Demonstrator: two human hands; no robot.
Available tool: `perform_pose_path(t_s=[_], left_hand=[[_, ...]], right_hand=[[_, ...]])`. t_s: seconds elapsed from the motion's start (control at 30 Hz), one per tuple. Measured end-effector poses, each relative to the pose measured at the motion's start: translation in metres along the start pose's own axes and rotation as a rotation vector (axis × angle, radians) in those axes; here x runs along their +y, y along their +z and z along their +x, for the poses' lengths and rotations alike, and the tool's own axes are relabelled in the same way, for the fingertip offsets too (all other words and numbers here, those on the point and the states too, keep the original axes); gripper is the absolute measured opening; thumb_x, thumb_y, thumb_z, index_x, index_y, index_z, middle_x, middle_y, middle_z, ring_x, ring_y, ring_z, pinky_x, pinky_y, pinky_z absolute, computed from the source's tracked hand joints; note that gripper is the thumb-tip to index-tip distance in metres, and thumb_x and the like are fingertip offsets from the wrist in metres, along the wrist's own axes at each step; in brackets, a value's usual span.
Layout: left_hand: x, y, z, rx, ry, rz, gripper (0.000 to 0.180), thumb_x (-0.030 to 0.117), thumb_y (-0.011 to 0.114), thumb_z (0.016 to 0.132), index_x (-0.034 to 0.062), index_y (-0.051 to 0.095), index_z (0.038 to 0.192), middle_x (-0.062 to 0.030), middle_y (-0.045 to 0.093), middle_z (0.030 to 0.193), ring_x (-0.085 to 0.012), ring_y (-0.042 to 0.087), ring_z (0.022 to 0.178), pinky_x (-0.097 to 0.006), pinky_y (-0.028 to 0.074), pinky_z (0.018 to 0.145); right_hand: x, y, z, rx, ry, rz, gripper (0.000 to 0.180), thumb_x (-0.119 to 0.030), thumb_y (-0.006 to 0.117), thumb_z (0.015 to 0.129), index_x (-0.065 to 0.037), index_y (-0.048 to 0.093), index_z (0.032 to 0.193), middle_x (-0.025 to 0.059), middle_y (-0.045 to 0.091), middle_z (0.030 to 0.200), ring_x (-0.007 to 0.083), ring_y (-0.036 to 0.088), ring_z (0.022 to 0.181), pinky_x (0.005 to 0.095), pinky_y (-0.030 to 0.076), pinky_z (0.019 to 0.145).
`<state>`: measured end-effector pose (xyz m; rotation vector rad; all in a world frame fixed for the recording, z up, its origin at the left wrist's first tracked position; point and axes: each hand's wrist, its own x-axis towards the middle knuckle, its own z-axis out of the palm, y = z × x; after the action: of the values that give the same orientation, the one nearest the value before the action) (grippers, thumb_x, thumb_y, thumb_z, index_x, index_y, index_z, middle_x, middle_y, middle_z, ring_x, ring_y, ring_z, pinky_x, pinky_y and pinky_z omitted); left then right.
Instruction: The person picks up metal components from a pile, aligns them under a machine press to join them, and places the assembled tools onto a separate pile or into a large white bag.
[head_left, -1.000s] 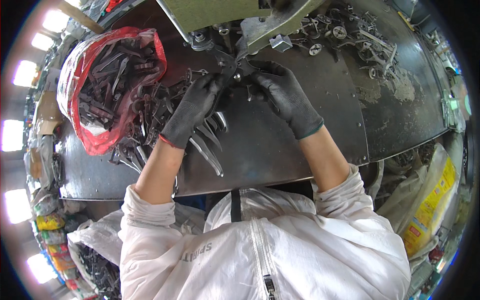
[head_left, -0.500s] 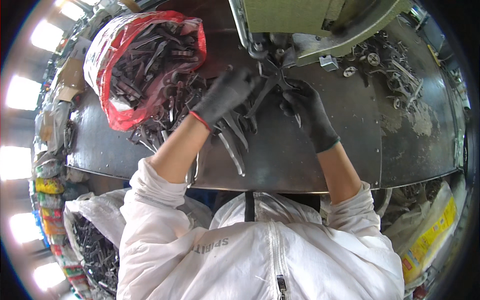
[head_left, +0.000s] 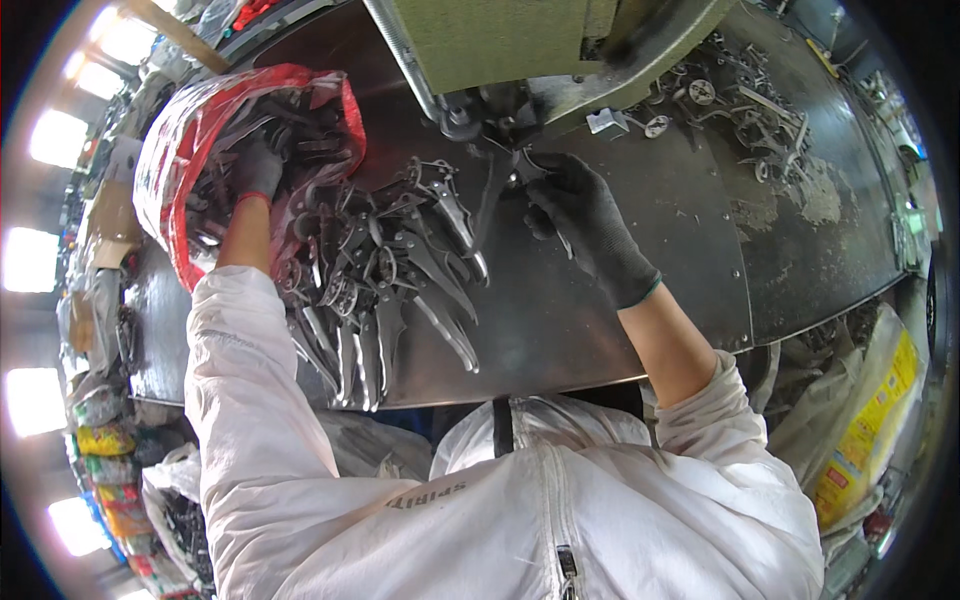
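My left hand (head_left: 262,168), in a dark glove with a red cuff, is inside a plastic bag with a red rim (head_left: 190,175). Dark metal handle pieces (head_left: 325,143) fill the bag around it, and they partly hide its fingers. My right hand (head_left: 585,215), gloved with a dark cuff, grips a plier-like metal tool (head_left: 520,172) beneath the head of a green machine (head_left: 500,45). One long dark handle of that tool points down toward me. Between my hands, several plier-like metal tools (head_left: 385,270) lie heaped, their handles toward the table's front edge.
Loose metal parts, including round perforated discs (head_left: 702,92), lie scattered at the far right of the metal table (head_left: 640,330). A small shiny block (head_left: 606,122) sits beside the machine. Below the table on the right stands a white and yellow sack (head_left: 865,440).
My left hand has left the space beside the machine head and moved left into the bag. My right hand stays by the machine with the tool. The view has shifted slightly.
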<state>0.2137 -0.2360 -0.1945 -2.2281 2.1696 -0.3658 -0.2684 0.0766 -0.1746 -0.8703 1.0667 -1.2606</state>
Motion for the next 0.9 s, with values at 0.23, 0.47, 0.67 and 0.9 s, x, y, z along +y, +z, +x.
perform_pose_path(t_s=[0.23,0.47,0.67,0.9], left_hand=[[0.066,-0.05,-0.044,0.054,0.068,-0.292,0.038,0.032,0.062,0.095,0.0036,0.065,0.12,-0.0274,0.069,0.121,-0.0465,0.066,0.114,-0.053,0.052,0.095],[0.111,-0.135,-0.178,-0.229,0.258,-1.017,0.038,0.025,0.074,0.091,-0.0015,0.063,0.116,-0.0141,0.07,0.102,-0.0235,0.066,0.097,-0.04,0.051,0.089],[0.211,-0.188,-0.256,-0.654,0.631,-0.868,0.041,0.015,0.075,0.09,-0.0027,0.06,0.123,-0.0165,0.07,0.096,-0.0186,0.066,0.083,-0.035,0.053,0.077],[0.281,-0.142,-0.275,-0.448,0.576,-1.045,0.03,0.02,0.069,0.092,-0.0024,0.061,0.111,-0.0095,0.065,0.086,-0.0163,0.063,0.077,-0.036,0.051,0.069]], right_hand=[[0.019,-0.021,-0.008,0.096,0.163,-0.019,0.038,-0.002,0.06,0.098,0.004,0.054,0.135,0.0071,0.063,0.094,0.0119,0.061,0.067,0.0272,0.051,0.055],[0.02,-0.019,-0.008,0.051,0.149,0.003,0.034,-0.003,0.061,0.098,0.003,0.056,0.131,0.0073,0.064,0.099,0.0118,0.062,0.069,0.0273,0.053,0.056],[0.038,-0.008,-0.006,0.103,0.073,0.17,0.034,0.001,0.063,0.096,0.003,0.056,0.129,0.0088,0.067,0.098,0.0141,0.065,0.074,0.0285,0.057,0.063],[-0.038,-0.089,0.102,0.133,-0.387,-1.737,0.045,-0.041,0.057,0.095,-0.008,0.072,0.121,0.0119,0.072,0.122,0.0299,0.065,0.116,0.0449,0.048,0.104]])
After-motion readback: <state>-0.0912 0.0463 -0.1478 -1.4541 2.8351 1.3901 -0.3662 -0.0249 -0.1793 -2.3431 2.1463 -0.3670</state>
